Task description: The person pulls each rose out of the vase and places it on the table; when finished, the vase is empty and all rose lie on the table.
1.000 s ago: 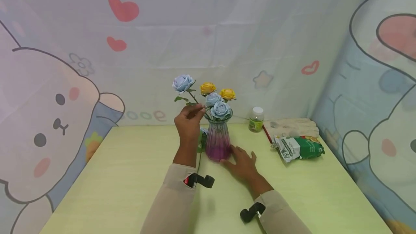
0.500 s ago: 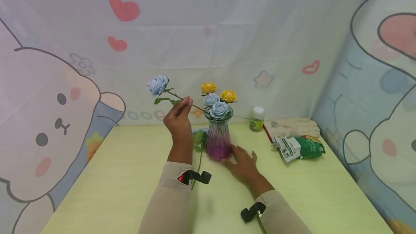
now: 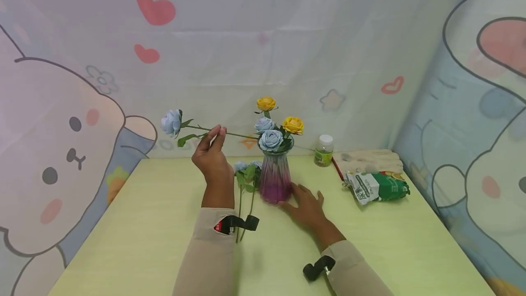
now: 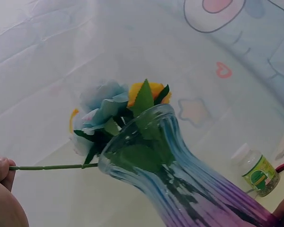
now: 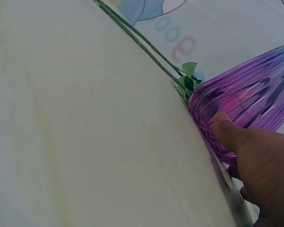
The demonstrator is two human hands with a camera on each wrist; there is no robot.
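Observation:
My left hand [image 3: 211,156] pinches the stem of a blue artificial rose [image 3: 170,122], raised left of the vase and lying nearly level. The stem's far end reaches the rim of a glass vase [image 3: 276,179], clear on top and purple below; in the left wrist view the stem [image 4: 52,167] meets that rim. Upright in the vase are two blue roses [image 3: 271,140] and two yellow roses [image 3: 293,125]. Low on the vase's right side, my right hand [image 3: 306,207] holds the base, its thumb [image 5: 225,125] against the purple glass [image 5: 255,101].
Two more blue roses [image 3: 240,166] lie on the table [image 3: 164,223], left of the vase, stems toward me. Back right stand a white-capped jar [image 3: 323,150], a red pencil-like stick [image 3: 338,169], a pale glove [image 3: 370,161] and a green-and-white packet [image 3: 380,188]. A printed curtain hangs behind.
My left hand has moved left with the blue rose, tipping it from upright toward level and drawing its stem out of the vase. The right hand stays at the vase base.

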